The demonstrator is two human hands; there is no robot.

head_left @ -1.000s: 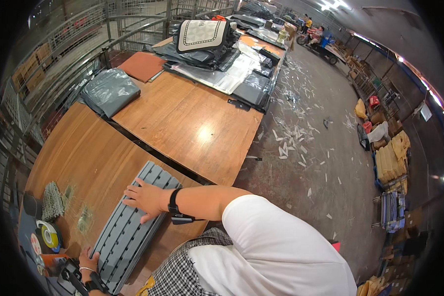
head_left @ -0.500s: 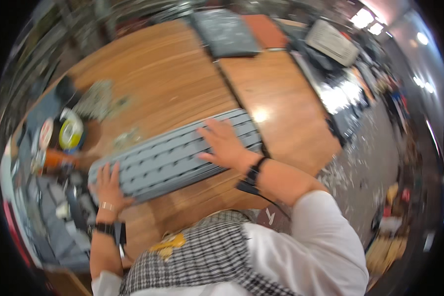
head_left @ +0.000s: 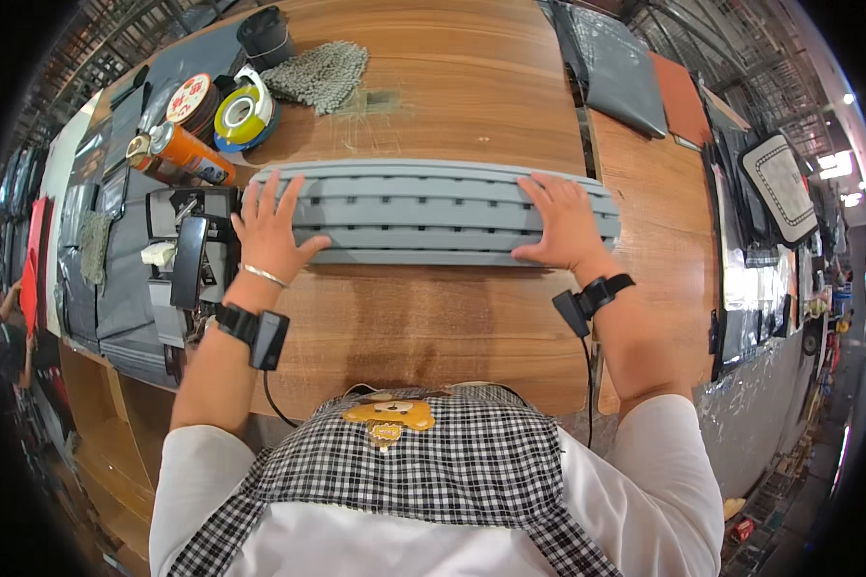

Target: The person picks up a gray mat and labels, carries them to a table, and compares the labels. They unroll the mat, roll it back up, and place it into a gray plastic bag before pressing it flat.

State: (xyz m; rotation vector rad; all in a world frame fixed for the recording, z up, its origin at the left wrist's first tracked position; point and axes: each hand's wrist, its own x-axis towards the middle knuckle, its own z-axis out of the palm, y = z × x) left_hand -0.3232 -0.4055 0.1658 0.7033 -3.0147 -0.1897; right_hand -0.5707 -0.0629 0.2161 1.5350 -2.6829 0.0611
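Observation:
A long grey panel (head_left: 414, 216) with rows of dark slots and ridges lies crosswise on the wooden table (head_left: 433, 317) in front of me. My left hand (head_left: 271, 231) rests on its left end, fingers spread and thumb pointing inward. Toward the right end, my right hand (head_left: 563, 223) lies flat on top, its fingers also apart. Neither hand grips the panel; both press on or touch its upper face. Each wrist wears a black strapped device with a cable.
Left of the panel stand an orange spray can (head_left: 191, 154), a yellow tape roll (head_left: 242, 117) and a black cup (head_left: 265, 37). Beyond lies a heap of grey mesh (head_left: 322, 75). Dark plastic-wrapped packages (head_left: 611, 72) sit at the far right. A gap splits the tabletop.
The panel now appears level across the view instead of slanted, as my view has turned and shifted. Both hands remain on it, the right one nearer its right end.

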